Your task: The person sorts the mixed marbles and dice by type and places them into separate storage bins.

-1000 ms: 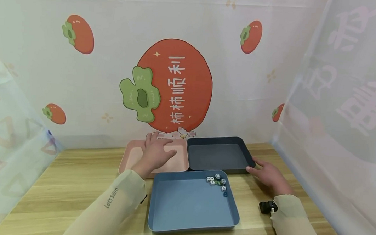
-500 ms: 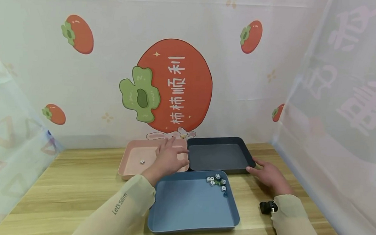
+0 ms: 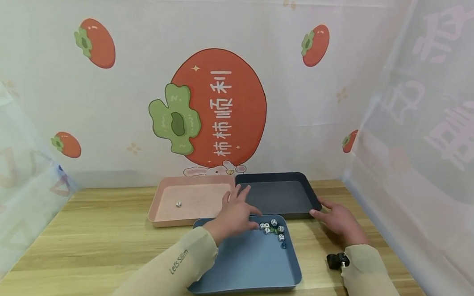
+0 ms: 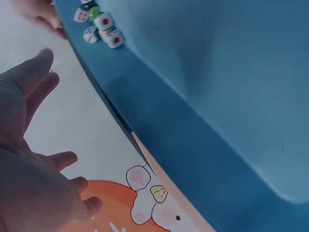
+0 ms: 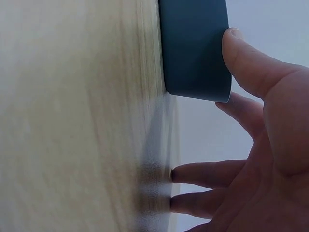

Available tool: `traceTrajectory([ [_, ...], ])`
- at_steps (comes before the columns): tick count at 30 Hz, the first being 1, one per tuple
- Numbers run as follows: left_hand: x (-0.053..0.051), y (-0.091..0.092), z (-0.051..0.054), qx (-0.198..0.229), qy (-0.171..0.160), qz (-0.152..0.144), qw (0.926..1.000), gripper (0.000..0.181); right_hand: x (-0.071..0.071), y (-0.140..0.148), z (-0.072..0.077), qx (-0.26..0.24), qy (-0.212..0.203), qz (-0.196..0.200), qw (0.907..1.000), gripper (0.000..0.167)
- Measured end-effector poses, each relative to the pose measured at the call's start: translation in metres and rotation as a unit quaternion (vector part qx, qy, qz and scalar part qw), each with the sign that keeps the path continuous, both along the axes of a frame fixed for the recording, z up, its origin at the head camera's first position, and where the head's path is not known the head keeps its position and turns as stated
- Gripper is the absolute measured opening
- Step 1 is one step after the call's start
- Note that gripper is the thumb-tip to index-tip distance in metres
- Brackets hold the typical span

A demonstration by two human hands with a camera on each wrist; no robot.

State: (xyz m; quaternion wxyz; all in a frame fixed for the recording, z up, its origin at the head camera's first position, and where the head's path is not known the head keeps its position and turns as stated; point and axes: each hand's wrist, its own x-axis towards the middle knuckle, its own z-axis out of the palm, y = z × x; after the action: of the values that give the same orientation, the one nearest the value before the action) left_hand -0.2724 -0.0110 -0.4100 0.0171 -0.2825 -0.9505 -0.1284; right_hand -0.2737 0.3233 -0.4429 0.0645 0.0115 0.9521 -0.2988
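My left hand [image 3: 235, 215] is over the back of the blue tray [image 3: 251, 267], its fingers spread and holding nothing. Just right of its fingertips, a cluster of white dice [image 3: 267, 230] lies in the tray's back right corner. Among them are green pieces [image 3: 274, 230], too small to make out, and a small blue piece [image 3: 283, 245]. My right hand [image 3: 339, 220] holds the front right corner of the dark tray [image 3: 274, 197] between thumb and forefinger. In the right wrist view, the other fingers of the right hand [image 5: 285, 145] reach down to the tabletop.
A pink tray [image 3: 206, 198] stands at the back left, with one small white die [image 3: 178, 204] in it. All three trays sit close together on the wooden table [image 3: 95, 239]. A printed cloth [image 3: 135, 93] hangs behind. A black strap [image 3: 337, 261] is at the right wrist.
My left hand has moved right and nearer, from over the pink tray to the blue one. The white die in the pink tray has come into sight. My right hand stays put.
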Motion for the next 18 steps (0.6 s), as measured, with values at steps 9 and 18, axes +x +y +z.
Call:
traceTrajectory([
  [9, -0.003, 0.014, -0.017, -0.061, 0.019, -0.004, 0.9979, 0.03, 0.001, -0.001, 0.002, 0.002, 0.0, 0.0, 1.0, 0.088],
  [18, -0.002, 0.015, -0.024, -0.074, 0.006, -0.004, 0.9972, 0.027, -0.001, 0.001, -0.002, 0.006, 0.009, 0.007, 0.9999, 0.087],
])
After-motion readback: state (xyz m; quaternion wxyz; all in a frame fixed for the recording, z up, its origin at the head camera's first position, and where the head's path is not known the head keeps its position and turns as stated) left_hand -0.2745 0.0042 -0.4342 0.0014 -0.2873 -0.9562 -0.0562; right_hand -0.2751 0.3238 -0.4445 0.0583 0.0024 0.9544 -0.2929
